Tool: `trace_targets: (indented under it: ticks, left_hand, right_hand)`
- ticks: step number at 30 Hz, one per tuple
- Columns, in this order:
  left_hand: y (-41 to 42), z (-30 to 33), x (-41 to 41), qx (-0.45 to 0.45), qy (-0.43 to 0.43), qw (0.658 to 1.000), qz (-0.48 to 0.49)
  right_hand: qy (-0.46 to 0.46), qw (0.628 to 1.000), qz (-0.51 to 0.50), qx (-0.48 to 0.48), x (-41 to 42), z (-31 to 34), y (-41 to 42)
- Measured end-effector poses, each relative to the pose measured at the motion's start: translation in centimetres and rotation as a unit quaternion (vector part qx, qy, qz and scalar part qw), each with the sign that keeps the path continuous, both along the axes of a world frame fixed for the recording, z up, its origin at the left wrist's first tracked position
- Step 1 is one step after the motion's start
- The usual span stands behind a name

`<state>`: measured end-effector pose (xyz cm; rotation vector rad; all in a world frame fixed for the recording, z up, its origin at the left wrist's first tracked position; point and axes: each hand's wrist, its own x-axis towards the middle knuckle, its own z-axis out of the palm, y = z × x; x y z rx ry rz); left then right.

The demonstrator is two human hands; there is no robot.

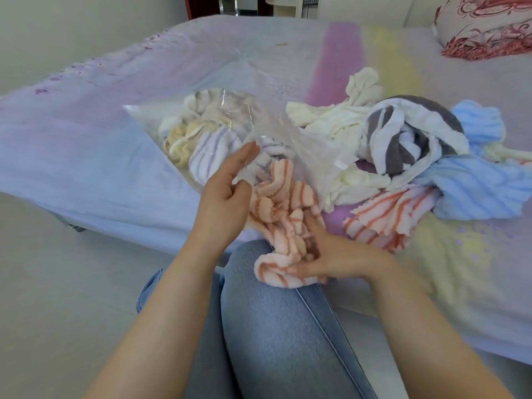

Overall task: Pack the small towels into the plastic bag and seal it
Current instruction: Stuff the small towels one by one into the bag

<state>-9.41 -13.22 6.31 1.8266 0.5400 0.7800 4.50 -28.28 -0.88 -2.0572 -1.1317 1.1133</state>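
A clear plastic bag [276, 125] lies on the bed with its mouth toward me and holds several small towels, yellow and purple-striped. My left hand [227, 191] pinches the near edge of the bag's mouth between thumb and fingers. My right hand [322, 254] grips an orange-striped towel [283, 208] that runs from my knee into the bag's mouth. Loose towels lie to the right: a cream one [331, 119], a grey and white one [411, 136], a blue one [472, 185] and another orange-striped one [388, 217].
The bed [86, 139] has a pale purple and yellow sheet, its near edge running past my knees. A red-patterned pillow [483, 27] sits at the far right corner. My jeans-clad legs [282, 326] are below the hands. The floor lies to the left.
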Motion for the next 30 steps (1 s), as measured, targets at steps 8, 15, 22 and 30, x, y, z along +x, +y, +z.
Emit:
trace_targets:
  ticks: [8,15,22,30]
  left_hand:
    - [-0.5,-0.3,0.2,-0.03,-0.015,0.999,-0.02]
    - [0.1,-0.9,-0.6,-0.023,0.003,0.999,-0.042]
    - [0.3,-0.1,-1.5,-0.066,-0.004,0.995,-0.075]
    - [1.9,0.8,-2.1,-0.064,-0.044,0.997,-0.027]
  right_hand:
    - [-0.038,0.907,-0.314,0.277,-0.8,0.6,1.4]
    - [-0.219,0.939,-0.099,0.246,-1.7,2.4,8.6]
    - [-0.244,0.969,-0.021,0.038,-1.1,1.5,16.6]
    - [-0.206,0.975,-0.009,0.087,-1.2,2.7,19.4]
